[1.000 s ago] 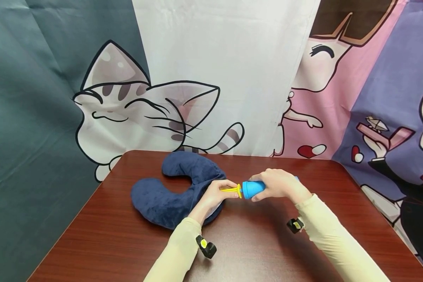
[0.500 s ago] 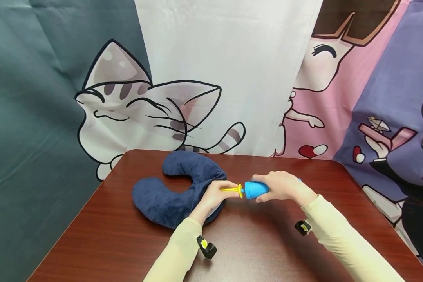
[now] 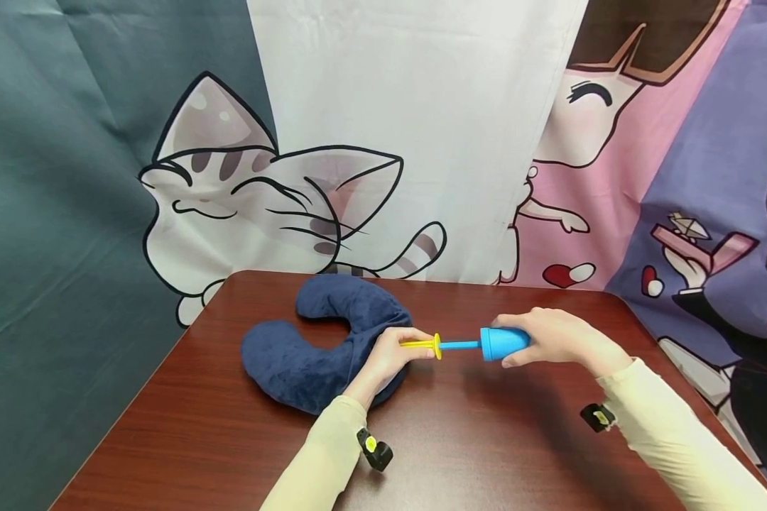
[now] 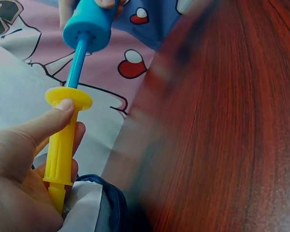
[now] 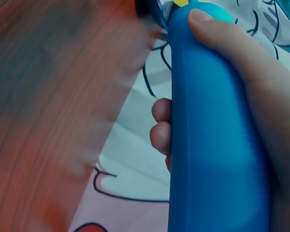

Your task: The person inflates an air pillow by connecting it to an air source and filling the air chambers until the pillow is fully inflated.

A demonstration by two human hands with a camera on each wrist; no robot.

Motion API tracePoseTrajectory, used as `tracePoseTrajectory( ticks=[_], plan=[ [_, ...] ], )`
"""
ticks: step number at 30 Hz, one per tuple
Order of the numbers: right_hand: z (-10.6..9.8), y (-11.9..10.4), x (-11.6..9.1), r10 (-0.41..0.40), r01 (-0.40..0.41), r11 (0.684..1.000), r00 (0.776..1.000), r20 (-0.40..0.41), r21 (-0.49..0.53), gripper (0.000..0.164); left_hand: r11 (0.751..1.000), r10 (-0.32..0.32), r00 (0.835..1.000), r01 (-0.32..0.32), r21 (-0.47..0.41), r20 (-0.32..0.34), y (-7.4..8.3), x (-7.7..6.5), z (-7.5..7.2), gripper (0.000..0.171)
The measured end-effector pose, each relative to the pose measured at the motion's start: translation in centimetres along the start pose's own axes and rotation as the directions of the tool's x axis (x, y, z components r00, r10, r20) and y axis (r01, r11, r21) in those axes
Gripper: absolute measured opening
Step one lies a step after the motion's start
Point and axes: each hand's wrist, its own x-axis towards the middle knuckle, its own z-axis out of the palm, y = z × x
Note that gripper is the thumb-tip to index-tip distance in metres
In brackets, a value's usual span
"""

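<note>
Two grips noted: left hand point(image 3: 390, 350) holding yellow nozzle point(image 4: 61, 150), right hand point(image 3: 559, 338) round blue barrel point(image 3: 501, 344); strokes should follow the rod point(image 4: 77, 64) squarely.

Reads as a staged recording corner: table plus backdrop. Can't tell if the building is a home or an office. Evidence: creased cloth backdrop point(image 3: 422, 85) fills the view behind the table point(image 3: 486, 440), panels in grey-green, white, pink and purple, printed with a big cartoon cat point(image 3: 211, 206) and, at right, a cartoon figure point(image 3: 572, 131). Tabletop is glossy reddish-brown wood grain, far corners rounded, far edge near the cloth. Both sleeves carry black wrist cameras point(image 3: 376, 451), hence recording setup. Both wrist views show the same print past the table edge.
</note>
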Motion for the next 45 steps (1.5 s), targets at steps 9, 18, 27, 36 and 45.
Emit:
tracePoseTrajectory(
  ticks=[9,18,27,36,45],
  plan=[
    [-1.2,2.1,-2.4,0.033,-0.033,0.998,0.999,-0.003,0.049,0.063,1.000,0.004,1.000,-0.004,0.007,-0.008,2.2,-1.1,-0.1,0.026],
    [-2.1,3.1,-4.6,0.061,-0.058,0.996,0.997,-0.048,0.062,0.061,1.000,-0.002,1.000,0.002,-0.003,-0.012,0.4,-0.3,0.0,0.028],
    [-1.4,2.9,-4.1,0.051,-0.049,0.998,0.994,-0.094,0.025,0.064,0.999,0.011,1.000,-0.011,-0.040,0.005,-0.2,0.2,0.0,0.029],
    [-0.2,1.6,-1.7,0.028,-0.024,0.997,0.999,-0.047,0.073,0.065,0.999,0.007,1.000,-0.006,-0.044,0.023,0.0,0.1,0.0,0.030],
    [1.3,0.2,1.4,-0.007,0.008,0.997,1.000,-0.017,0.081,0.066,0.999,0.036,0.999,-0.036,-0.030,0.018,-0.4,0.3,0.1,0.030]
  ],
)
